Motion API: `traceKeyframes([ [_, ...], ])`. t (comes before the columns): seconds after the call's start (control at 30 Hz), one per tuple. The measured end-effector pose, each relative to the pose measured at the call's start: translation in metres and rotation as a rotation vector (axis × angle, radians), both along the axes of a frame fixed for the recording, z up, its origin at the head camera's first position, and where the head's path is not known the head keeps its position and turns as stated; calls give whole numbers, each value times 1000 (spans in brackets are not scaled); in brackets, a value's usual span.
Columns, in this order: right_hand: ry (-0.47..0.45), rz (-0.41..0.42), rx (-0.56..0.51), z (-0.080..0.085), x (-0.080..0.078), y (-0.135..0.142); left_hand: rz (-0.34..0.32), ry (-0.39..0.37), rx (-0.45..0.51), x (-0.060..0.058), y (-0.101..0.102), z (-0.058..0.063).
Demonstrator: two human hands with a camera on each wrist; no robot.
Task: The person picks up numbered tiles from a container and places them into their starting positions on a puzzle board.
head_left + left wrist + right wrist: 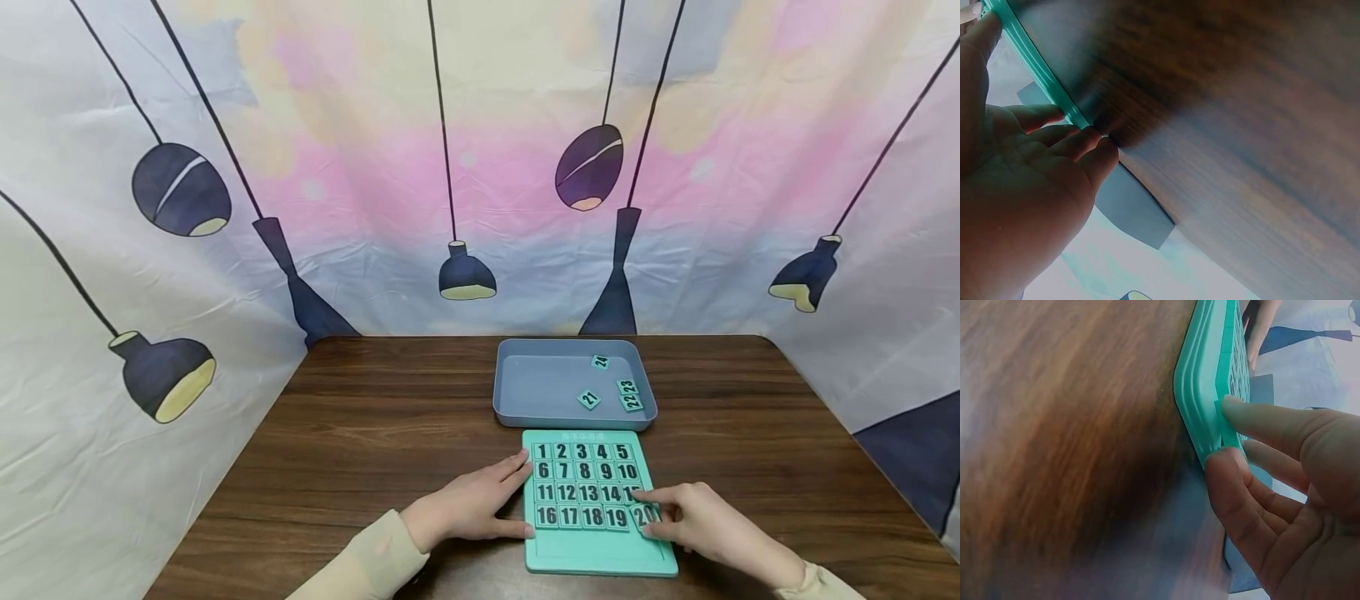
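Observation:
A green number board point(592, 554) lies on the table with tiles 1 to 19 set in rows. Between the thumb and fingers of my right hand point(708, 523) is the number 20 tile point(642, 515), tilted at the right end of the fourth row beside tile 19 point(617, 518). The right wrist view shows those fingertips at the board's edge, with the green tile point(1227, 425) by the thumb. Along the board's left side, my left hand point(472, 502) rests its fingertips and thumb on the rim, fingers extended. The bottom strip of the board holds no tiles.
Just behind the board stands a blue-grey tray point(525, 383). Inside it lie tile 21 point(589, 399), tile 22 point(632, 402), tile 23 point(627, 387) and tile 24 point(600, 362). The brown wooden table point(360, 433) ends at a printed cloth backdrop point(375, 167).

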State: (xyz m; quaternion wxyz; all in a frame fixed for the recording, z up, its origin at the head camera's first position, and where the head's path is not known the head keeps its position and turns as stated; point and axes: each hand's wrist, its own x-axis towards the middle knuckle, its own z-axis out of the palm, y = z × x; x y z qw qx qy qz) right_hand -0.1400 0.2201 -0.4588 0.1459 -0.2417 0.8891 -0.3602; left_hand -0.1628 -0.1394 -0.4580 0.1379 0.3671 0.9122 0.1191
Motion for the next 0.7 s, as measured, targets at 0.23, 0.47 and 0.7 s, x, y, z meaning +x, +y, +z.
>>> traceKeyframes([
  [0.23,48,13,-22,-2,0,-5,-10,11,7,0,0,-1],
  [0.47,47,-5,-12,-1,0,-10,-8,13,9,0,-1,-2],
  [0.7,36,-4,-10,3,-1,-11,1,6,2,2,0,1],
])
